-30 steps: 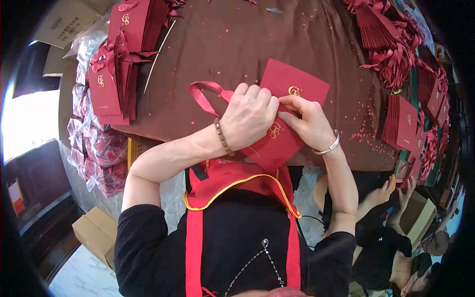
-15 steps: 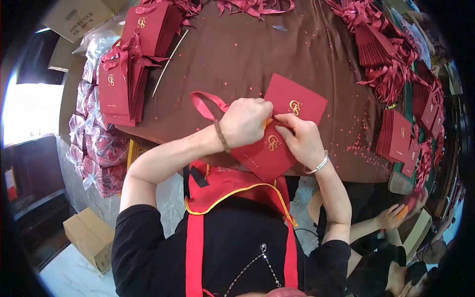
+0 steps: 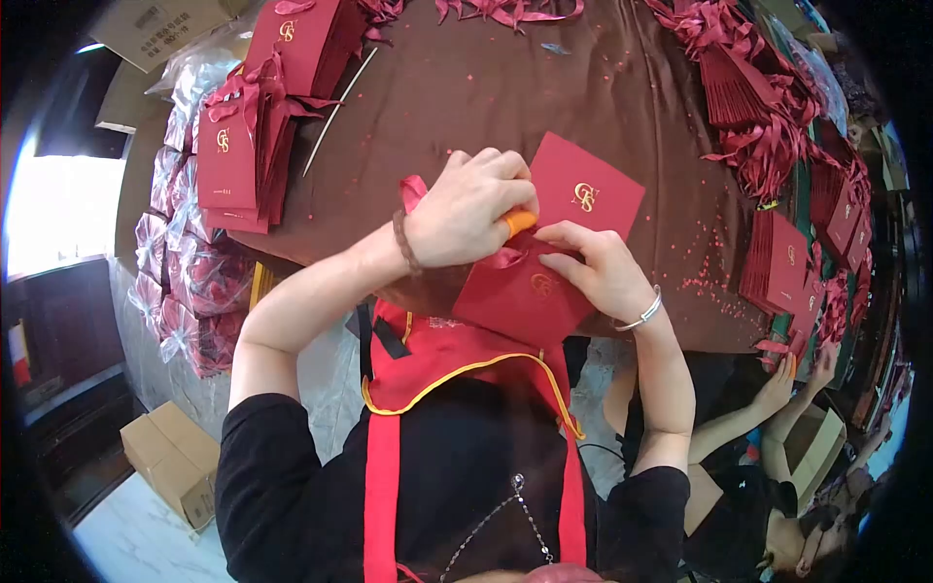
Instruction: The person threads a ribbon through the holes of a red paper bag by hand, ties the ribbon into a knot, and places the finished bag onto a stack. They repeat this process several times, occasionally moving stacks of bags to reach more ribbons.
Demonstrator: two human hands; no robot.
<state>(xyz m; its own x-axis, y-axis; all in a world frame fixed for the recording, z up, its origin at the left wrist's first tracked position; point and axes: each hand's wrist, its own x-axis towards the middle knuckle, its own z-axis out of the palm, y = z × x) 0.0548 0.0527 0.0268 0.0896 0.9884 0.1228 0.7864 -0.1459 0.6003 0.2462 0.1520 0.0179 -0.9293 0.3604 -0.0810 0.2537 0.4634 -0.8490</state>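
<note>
My left hand [image 3: 471,209] is closed around a red ribbon [image 3: 412,190], which shows on the hand's far left side and again just below it. An orange cover sits on one of its fingers. With thumb and fingers, my right hand [image 3: 601,272] pinches the upper edge of a red paper gift bag [image 3: 520,306] with a gold monogram. This bag is held at the table's near edge, above my red apron [image 3: 447,350]. Behind my hands, a second red bag [image 3: 586,191] lies flat on the brown tablecloth [image 3: 437,107].
Stacked red bags with ribbons [image 3: 228,160] stand at the left, near a thin white stick [image 3: 340,112]. More bags [image 3: 777,257] and heaped ribbons [image 3: 763,146] line the right side. A co-worker's hands [image 3: 777,389] are at the lower right. A cardboard box [image 3: 173,462] sits on the floor.
My left hand has moved up and turned, drawing the ribbon along. The held bag has tilted, its monogram now partly shaded. The co-worker's hands have moved up towards the bags at right.
</note>
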